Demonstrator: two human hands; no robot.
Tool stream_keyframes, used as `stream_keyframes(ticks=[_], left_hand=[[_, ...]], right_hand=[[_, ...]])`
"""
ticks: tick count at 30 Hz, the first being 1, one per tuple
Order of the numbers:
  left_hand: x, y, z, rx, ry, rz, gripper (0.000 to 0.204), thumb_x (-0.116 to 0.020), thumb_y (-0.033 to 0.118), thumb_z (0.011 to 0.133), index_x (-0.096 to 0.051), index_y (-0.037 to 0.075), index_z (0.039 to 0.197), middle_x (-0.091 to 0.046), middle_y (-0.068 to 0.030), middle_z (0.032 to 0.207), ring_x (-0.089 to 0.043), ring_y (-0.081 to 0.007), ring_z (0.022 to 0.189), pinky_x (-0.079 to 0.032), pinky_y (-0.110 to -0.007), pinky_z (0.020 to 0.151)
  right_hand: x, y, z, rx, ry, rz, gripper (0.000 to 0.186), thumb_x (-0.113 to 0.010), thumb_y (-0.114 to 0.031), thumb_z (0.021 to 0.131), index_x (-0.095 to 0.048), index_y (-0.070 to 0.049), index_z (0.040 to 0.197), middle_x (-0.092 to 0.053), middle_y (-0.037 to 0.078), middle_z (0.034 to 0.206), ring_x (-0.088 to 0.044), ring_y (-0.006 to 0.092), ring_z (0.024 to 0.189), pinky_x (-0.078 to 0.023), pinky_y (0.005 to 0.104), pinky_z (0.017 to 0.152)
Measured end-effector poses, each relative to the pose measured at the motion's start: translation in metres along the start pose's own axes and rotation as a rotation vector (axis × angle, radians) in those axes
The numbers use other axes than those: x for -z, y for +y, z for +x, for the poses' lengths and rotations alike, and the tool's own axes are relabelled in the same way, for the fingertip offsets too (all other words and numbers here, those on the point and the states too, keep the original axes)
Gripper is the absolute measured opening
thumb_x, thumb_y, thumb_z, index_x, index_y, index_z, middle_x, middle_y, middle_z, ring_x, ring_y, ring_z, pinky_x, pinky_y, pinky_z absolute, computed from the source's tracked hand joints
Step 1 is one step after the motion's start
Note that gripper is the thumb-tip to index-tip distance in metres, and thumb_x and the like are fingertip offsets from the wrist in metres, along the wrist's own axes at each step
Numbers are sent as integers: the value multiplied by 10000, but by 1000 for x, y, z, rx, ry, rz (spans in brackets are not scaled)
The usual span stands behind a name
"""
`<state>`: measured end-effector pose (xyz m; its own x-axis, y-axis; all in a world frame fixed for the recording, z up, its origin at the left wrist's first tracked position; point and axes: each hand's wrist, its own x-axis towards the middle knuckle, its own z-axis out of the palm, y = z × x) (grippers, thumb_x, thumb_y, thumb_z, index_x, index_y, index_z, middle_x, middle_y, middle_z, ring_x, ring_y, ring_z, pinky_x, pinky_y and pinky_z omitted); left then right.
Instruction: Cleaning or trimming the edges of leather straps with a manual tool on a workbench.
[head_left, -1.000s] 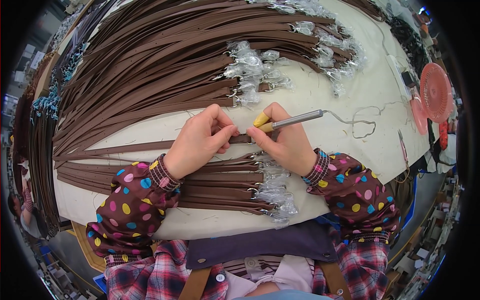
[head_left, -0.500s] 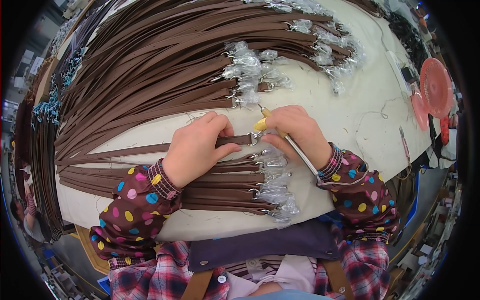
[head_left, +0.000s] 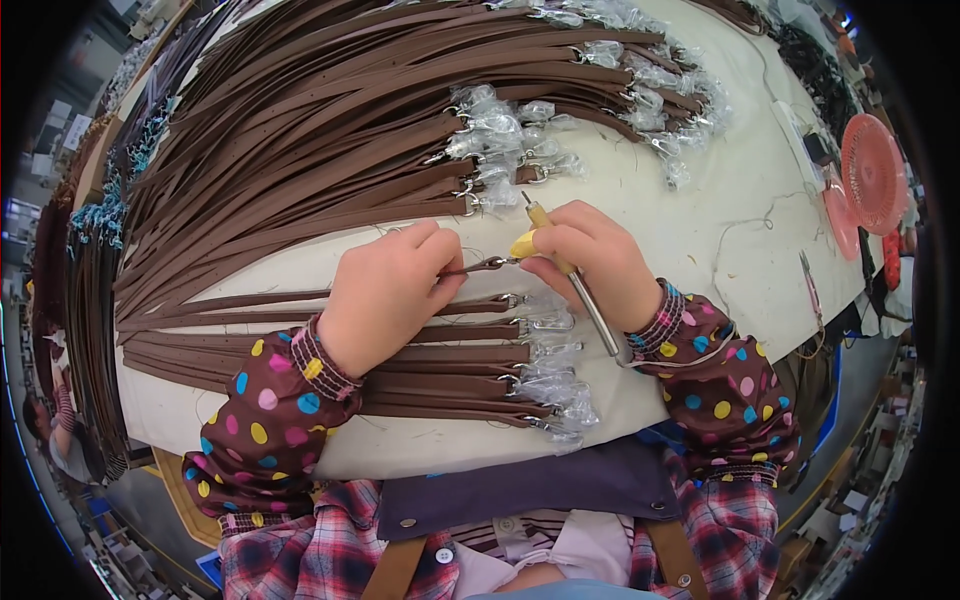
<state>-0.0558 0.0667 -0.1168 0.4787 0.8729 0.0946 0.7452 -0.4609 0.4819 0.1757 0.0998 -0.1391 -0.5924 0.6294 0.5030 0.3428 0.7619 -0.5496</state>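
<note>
My left hand (head_left: 393, 292) is closed on a brown strap (head_left: 463, 269), pinching it near its metal-ring end. The strap is turned on its edge. In my right hand (head_left: 602, 268) is a pen-like tool (head_left: 594, 312) with a yellowish grip, a silver shaft and a cord. Its thin tip points up and away from the strap. A yellow finger cover (head_left: 522, 245) sits on a right finger, and those fingers are at the strap's metal end; whether they grip it I cannot tell. Below lies a row of brown straps (head_left: 450, 384) with plastic-wrapped metal clasps (head_left: 552, 375).
A large fan of brown straps (head_left: 330, 125) covers the far left of the pale table (head_left: 690, 240). More plastic-wrapped clasps (head_left: 495, 135) are at their ends. To the right are a pink round basket (head_left: 873, 172), tweezers-like tool (head_left: 810, 285) and loose thread (head_left: 745, 228).
The held strap has turned from flat to edge-on, with my left hand rolling over it. My right hand has shifted slightly, the tool still in it.
</note>
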Motion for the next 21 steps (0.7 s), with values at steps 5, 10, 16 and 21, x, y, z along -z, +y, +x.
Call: stream_keyframes(ticks=[5, 10, 16, 21], left_hand=[[-10, -1, -3, 29, -22, -95, 167, -685, 136, 784, -547, 68, 849, -581, -51, 803, -608, -236, 697, -489, -337, 588], [-4, -1, 4, 150, -136, -279, 219, -710, 117, 761, -558, 51, 904, -591, -70, 800, -603, -230, 688, -487, -337, 606], [-10, 9, 13, 208, -124, -364, 236, -719, 121, 755, -563, 50, 917, -602, -72, 764, -598, -229, 678, -480, -334, 608], [-12, 8, 12, 224, -108, -409, 202, -711, 122, 760, -572, 49, 887, -609, -68, 775, -592, -230, 672, -475, -333, 601]], right_hand=[[5, 2, -5, 18, -94, 51, 287, -738, -1, 712, -598, -62, 955, -600, 89, 851, -570, 259, 765, -472, 308, 652], [1, -1, -6, -163, -16, 271, 207, -677, -64, 810, -614, -45, 1006, -627, 93, 872, -591, 226, 780, -474, 305, 690], [-11, 0, -7, -339, 92, 622, 194, -615, -166, 898, -628, -13, 1017, -645, 66, 854, -578, 124, 726, -447, 254, 637], [-9, -8, -3, -592, 3, 679, 162, -554, -160, 939, -551, -6, 988, -602, 20, 854, -532, 47, 766, -435, 198, 685]])
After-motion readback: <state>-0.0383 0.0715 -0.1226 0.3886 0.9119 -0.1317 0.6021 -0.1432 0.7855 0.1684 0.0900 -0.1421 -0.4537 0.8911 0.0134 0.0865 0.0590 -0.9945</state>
